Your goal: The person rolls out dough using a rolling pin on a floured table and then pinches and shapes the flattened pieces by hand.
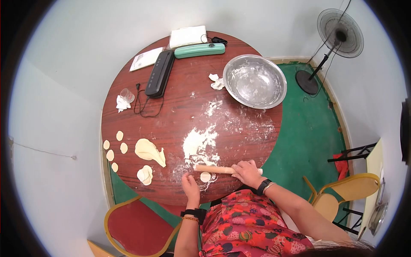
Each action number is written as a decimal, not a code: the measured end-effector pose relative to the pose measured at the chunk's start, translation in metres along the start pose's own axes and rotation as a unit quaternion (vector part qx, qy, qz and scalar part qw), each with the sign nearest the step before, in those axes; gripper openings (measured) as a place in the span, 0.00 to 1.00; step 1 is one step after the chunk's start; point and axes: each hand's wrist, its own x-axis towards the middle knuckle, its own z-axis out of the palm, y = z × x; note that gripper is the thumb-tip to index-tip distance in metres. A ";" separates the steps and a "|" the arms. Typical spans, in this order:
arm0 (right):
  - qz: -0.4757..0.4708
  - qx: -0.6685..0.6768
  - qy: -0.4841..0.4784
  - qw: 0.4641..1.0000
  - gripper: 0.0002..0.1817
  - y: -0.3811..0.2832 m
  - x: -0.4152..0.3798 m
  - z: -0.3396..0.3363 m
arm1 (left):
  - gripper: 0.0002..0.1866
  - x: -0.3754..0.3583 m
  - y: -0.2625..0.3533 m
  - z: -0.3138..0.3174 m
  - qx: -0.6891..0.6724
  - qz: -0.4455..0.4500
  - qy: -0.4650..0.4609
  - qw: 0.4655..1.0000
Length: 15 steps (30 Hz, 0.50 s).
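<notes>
My right hand [247, 173] is wrapped round one end of a wooden rolling pin [216, 169], which lies across the floured tabletop near its front edge. Just below the pin sits a small round piece of dough [205, 177]. To the left of that piece is my left hand [190, 187], its fingers curled in, seemingly with nothing in them. Loose white flour [199, 143] is spread beyond the pin. Further left lie a large lump of dough [150, 150], a smaller floured lump [145, 174] and several flat dough rounds [110, 155].
A big metal bowl [255, 81] stands at the back right beside crumpled tissue [216, 82]. Toward the back are a black appliance [159, 74] with a cord, a green case [200, 50] and a clear cup [127, 95]. Chairs [137, 227] and a fan [340, 34] surround the round table.
</notes>
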 end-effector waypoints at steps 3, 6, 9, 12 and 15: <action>-0.051 0.003 -0.033 0.998 0.18 -0.004 0.002 0.004 | 0.20 0.001 0.019 -0.009 0.020 0.071 0.000 0.997; -0.075 -0.010 -0.056 0.996 0.21 -0.006 0.001 0.015 | 0.26 0.005 0.017 -0.015 0.146 0.114 -0.146 0.972; -0.045 -0.036 -0.082 0.995 0.24 -0.011 -0.002 0.014 | 0.30 0.001 0.029 -0.016 0.322 0.141 -0.257 0.900; 0.002 -0.066 -0.086 0.994 0.26 -0.018 0.000 0.008 | 0.32 0.003 0.030 -0.014 0.356 0.157 -0.276 0.879; 0.016 -0.086 -0.064 0.994 0.28 -0.019 0.003 0.010 | 0.32 0.014 0.038 -0.009 0.371 0.175 -0.269 0.872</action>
